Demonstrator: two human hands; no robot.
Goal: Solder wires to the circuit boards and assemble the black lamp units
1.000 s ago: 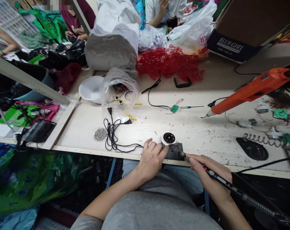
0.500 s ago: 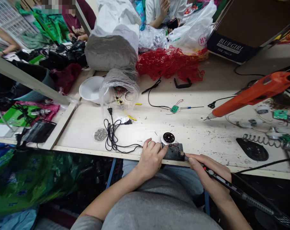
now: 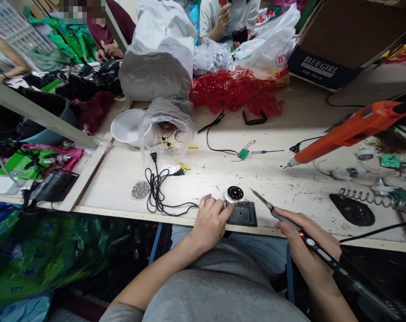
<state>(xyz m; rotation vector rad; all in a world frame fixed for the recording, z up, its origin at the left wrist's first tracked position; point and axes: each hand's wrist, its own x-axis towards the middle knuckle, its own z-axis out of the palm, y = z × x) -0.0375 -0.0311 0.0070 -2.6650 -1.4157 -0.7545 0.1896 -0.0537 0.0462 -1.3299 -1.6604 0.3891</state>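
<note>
My right hand (image 3: 312, 241) is wrapped round a soldering iron (image 3: 290, 221) with a small red light on its handle. The iron's tip is above the bench, right of a black plastic casing (image 3: 245, 214) that lies open side up at the bench's front edge. Bent fingers of my left hand (image 3: 211, 221) hold the casing's left side, the index fingertip on its upper left corner. A black power cord (image 3: 176, 205) runs under this hand. Touching the casing's far edge is a white round part with a black dotted face (image 3: 235, 193); thin wires show between them.
An orange electric screwdriver (image 3: 344, 134) hangs at right, near a coiled iron stand (image 3: 373, 197). A green circuit board (image 3: 243, 154) lies mid-bench. Left are a dish of small metal pieces (image 3: 139, 189), a white bowl (image 3: 125, 127) and a plastic bag (image 3: 169, 116). Other people sit across.
My right hand has drawn back to the right, lifting the soldering iron's tip off the casing. My left hand stays in place. Across the bench, a person's raised hand has shifted slightly.
</note>
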